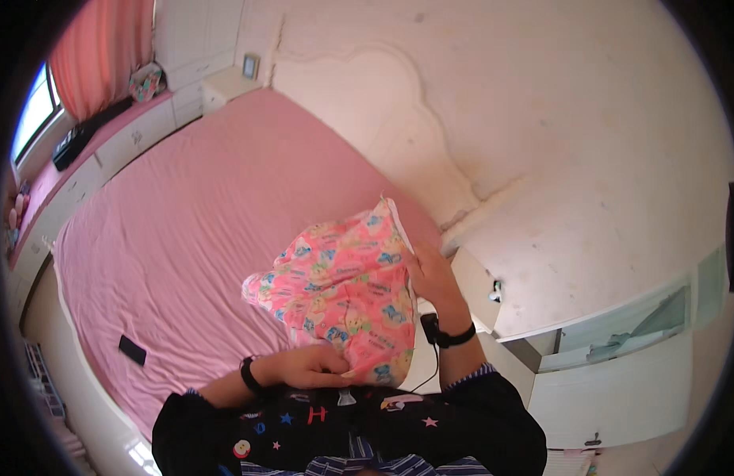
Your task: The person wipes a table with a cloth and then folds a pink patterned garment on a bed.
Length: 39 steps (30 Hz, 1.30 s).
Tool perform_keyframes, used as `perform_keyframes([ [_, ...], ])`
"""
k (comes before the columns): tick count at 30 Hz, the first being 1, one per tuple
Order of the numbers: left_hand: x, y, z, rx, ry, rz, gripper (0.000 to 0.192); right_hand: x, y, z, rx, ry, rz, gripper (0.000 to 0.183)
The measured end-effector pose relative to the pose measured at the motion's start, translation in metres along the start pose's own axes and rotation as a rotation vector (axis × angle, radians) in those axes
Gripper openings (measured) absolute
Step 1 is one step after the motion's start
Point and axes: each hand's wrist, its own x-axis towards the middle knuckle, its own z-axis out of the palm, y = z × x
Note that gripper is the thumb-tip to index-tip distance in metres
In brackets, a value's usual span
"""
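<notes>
A pink printed cloth cover (349,291) with blue and yellow cartoon figures hangs in front of my body, over the near side of the bed. My left hand (313,366) grips its near edge close to my chest, thumb pressed on the fabric. My right hand (431,276) holds the white-trimmed right edge, its fingers partly hidden by the cloth. The far corner of the cover points up and its left end droops in folds. A black wristband with a small device and cable sits on my right wrist.
A bed with a wrinkled pink sheet (182,226) spreads to the left, a dark flat object (132,350) lying on it. Beyond are a pale headboard (373,113), a bedside cabinet (230,86) and a window ledge (114,122). A second cabinet (477,279) and white furniture (610,392) stand at right.
</notes>
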Motion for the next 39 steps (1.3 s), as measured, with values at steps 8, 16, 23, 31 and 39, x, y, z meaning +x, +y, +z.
perform_keyframes([
  [8, -0.056, -0.173, 0.096, 0.433, -0.083, -0.742, 0.04, -0.144, 0.001, 0.033, 1.002, -0.407, 0.22, 0.025],
  [16, -0.096, -0.171, 0.076, 0.142, 1.0, -0.984, 0.04, -0.245, -0.009, -0.062, 1.569, -0.902, -0.179, 0.025],
  [23, -0.001, -0.183, 0.127, 0.606, 0.088, -0.683, 0.064, -0.307, 0.002, -0.086, 1.541, -0.823, -0.531, 0.031],
  [31, -0.036, -0.235, 0.18, 0.665, -0.431, -1.318, 0.061, -0.351, 0.014, -0.107, 1.615, -0.757, -0.653, 0.028],
  [39, 0.02, -0.269, 0.185, 1.187, -0.42, -0.856, 0.053, -0.372, -0.011, -0.087, 1.976, -0.764, -0.368, 0.035],
])
